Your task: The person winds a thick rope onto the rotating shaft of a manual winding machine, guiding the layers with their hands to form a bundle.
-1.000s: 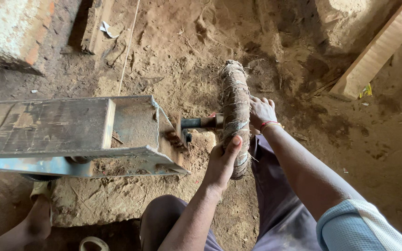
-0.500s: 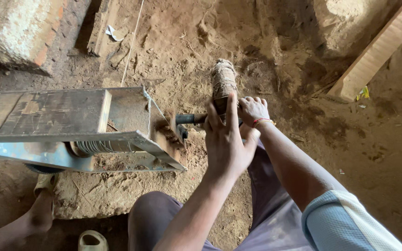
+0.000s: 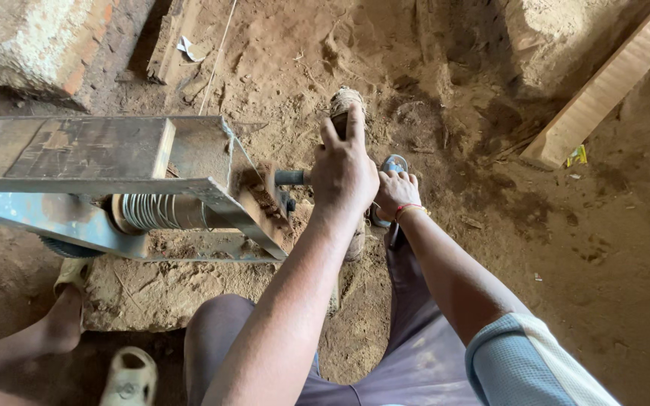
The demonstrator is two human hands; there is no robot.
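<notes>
Your left hand (image 3: 344, 169) clasps the rope-wound wheel (image 3: 346, 101), covering most of it; only its top shows, beside the metal frame (image 3: 114, 184). Your right hand (image 3: 396, 194) sits behind it, its grip impossible to make out.

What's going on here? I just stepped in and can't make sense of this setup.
A person sits on the dirt floor with both hands on a rope-wrapped handle that sticks out on a short shaft from a metal frame. The left hand is laid over the handle, fingers up; the right hand clasps it just beside. A wound coil sits inside the frame. Another person's foot and a sandal rest nearby.
</notes>
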